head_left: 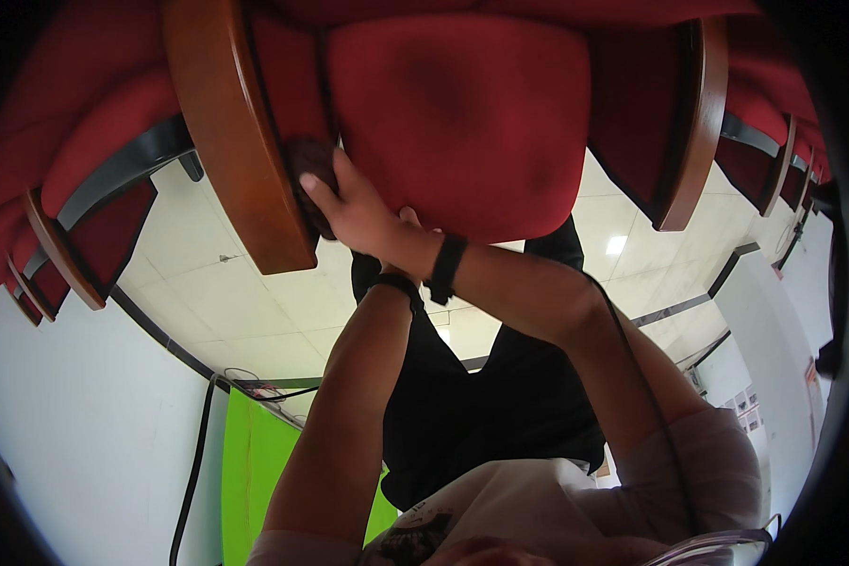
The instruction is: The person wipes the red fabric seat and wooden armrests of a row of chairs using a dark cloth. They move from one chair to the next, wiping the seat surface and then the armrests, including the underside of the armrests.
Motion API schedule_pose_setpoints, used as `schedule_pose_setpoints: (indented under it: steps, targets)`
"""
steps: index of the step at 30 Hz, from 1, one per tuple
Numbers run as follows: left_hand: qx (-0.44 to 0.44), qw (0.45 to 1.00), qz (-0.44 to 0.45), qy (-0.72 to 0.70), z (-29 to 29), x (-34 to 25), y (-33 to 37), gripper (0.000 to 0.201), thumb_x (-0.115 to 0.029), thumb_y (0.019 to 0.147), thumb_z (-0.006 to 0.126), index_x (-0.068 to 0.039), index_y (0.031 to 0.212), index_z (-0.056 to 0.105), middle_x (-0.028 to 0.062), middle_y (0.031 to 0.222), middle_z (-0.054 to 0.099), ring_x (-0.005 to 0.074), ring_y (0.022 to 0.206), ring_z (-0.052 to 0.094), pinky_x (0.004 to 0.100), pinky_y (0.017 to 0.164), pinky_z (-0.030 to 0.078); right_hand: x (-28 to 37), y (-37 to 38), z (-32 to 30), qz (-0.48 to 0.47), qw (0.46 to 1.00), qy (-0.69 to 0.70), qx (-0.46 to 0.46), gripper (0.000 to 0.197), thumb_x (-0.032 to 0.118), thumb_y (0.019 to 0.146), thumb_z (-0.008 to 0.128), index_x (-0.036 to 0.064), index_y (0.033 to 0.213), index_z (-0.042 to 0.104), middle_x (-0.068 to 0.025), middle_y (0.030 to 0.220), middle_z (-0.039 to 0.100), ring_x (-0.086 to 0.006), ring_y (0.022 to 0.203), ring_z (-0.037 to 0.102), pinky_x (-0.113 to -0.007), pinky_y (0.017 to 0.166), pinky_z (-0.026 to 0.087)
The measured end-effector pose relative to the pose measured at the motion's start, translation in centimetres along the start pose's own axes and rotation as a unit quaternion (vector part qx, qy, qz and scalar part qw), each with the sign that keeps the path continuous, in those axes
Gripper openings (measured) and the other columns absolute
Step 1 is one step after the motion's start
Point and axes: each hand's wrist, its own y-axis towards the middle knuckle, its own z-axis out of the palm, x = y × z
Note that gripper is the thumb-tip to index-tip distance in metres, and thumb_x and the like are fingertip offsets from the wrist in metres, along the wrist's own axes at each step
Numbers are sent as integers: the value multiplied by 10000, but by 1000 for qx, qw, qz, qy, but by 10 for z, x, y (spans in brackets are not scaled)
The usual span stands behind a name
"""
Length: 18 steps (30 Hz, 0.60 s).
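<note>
1. Pale shirt [538, 495] fabric lies nearest, well below the fingers of both hands.
2. Right hand [360, 215], its wrist in a black strap [445, 270]: the fingers are curled, closed around a dark brown pad, thumb and one finger showing over it.
3. Left hand [408, 216], mostly hidden behind the right wrist; only fingertips peek out, so I cannot tell how far it is open or whether it has hold of anything.
4. Brown pad [308, 162], under the right fingers, between armrest and seat. Its long axis runs roughly alongside the armrest, far end leaning left, near end pointing back toward the wrist.
5. Wooden armrest [241, 141], just left of those fingers.
6. Red seat [462, 123], just right of them.
7. Pale tiled floor [212, 283], beyond and beneath the fingers.
</note>
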Motion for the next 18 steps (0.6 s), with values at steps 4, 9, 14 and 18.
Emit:
schedule_pose_setpoints:
  steps: [4,9,14,18]
  targets:
    - [-106,993,49,-27,11,5,2,615,-544,1033,688,-40,1335,508,217,1084,757,391,1087,747,506,891,604,15,102,4,29,981,-66,-178,671,435,1135,593,-40,1583,443,-295,1557,585,-430,1463,555,-468,1197,449]
    - [-93,994,52,33,18,11,7,626,-571,998,735,-54,1200,447,208,896,782,387,930,801,498,795,646,-4,179,-35,-55,987,-73,-129,521,350,1128,574,-42,1470,533,-373,1430,625,-529,1361,594,-513,1164,493]
    - [-101,993,59,-1,16,11,4,579,-583,1027,660,-66,1259,540,206,1028,803,389,973,799,509,822,643,-27,123,-28,33,973,-206,-94,555,374,1135,560,-32,1497,451,-376,1354,666,-547,1308,624,-536,1084,530]
    - [-114,990,73,-37,32,29,6,538,-557,1055,553,-141,1383,644,170,1177,807,385,1081,782,517,889,633,-44,64,-13,116,966,-223,-59,529,324,1134,547,-8,1523,411,-381,1300,677,-564,1245,649,-550,1047,548]
